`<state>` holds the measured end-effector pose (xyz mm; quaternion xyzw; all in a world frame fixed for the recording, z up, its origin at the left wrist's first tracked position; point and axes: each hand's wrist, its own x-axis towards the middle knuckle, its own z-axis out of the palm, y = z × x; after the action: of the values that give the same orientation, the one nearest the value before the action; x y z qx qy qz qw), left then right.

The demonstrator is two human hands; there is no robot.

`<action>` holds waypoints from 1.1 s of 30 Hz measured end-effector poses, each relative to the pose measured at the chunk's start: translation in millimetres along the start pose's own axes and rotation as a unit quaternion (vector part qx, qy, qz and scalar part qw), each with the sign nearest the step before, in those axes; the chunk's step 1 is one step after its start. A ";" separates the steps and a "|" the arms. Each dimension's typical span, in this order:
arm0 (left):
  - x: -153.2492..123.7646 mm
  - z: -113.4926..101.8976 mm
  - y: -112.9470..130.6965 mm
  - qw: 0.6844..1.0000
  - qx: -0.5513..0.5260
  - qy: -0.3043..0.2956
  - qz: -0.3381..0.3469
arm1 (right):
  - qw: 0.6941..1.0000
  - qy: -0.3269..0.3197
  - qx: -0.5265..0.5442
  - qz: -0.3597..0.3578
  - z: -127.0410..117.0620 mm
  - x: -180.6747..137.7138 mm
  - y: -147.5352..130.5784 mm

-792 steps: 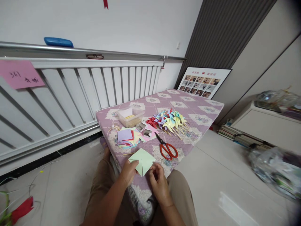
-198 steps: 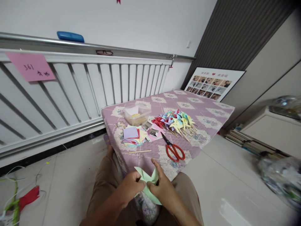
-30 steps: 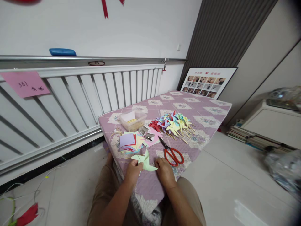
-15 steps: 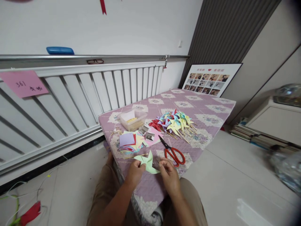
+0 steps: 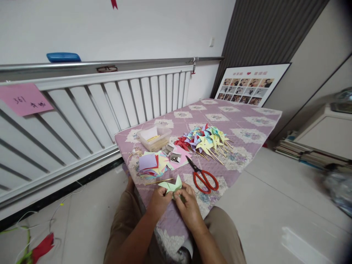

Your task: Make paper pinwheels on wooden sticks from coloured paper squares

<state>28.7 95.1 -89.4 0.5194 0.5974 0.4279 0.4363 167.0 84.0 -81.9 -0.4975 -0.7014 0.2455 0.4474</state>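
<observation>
Sat at the near corner of the purple quilted table (image 5: 247, 128), taking the red scissors (image 5: 205, 178) as marker for all else. Had a heap of finished paper pinwheels (image 5: 206, 139) just beyond the scissors' blades, a fanned stack of coloured paper squares (image 5: 150, 163) well to the scissors' left, and a clear plastic box (image 5: 154, 136) farther back on that same side. Gripped a pale green pinwheel (image 5: 172, 186) just left of the scissors' handles, at the table's near edge, with left hand (image 5: 161, 200) and right hand (image 5: 188, 209) both closed on its lower part, fingertips meeting under the paper. Held it straight ahead of both hands, as near to one as to the other, its points fanned up and away. Had a thin wooden stick (image 5: 159, 180) nearer the left hand, long axis running left to right toward the scissors, just beyond the green paper; could not tell whether touching it. Hid the pinwheel's centre behind the thumbs; showed no pin or fastener clearly.
</observation>
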 end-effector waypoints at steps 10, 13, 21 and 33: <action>0.1 -1.2 1.4 1.000 0.008 -0.009 0.000 | 0.999 -0.012 0.031 0.037 -0.8 1.8 1.5; 0.1 -1.5 0.1 1.000 0.009 -0.008 -0.001 | 0.998 -0.018 0.043 0.048 -1.8 2.9 0.2; 0.4 -2.2 2.1 1.000 0.011 -0.017 0.000 | 0.995 -0.037 0.056 0.075 -3.9 3.9 -1.2; 1.4 -2.9 1.7 1.000 0.003 -0.026 0.012 | 0.990 -0.058 0.083 0.094 -4.0 6.1 1.8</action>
<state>26.2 96.4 -87.1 0.5384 0.5808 0.4175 0.4455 170.7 89.8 -79.0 -0.5076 -0.6534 0.3724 0.4205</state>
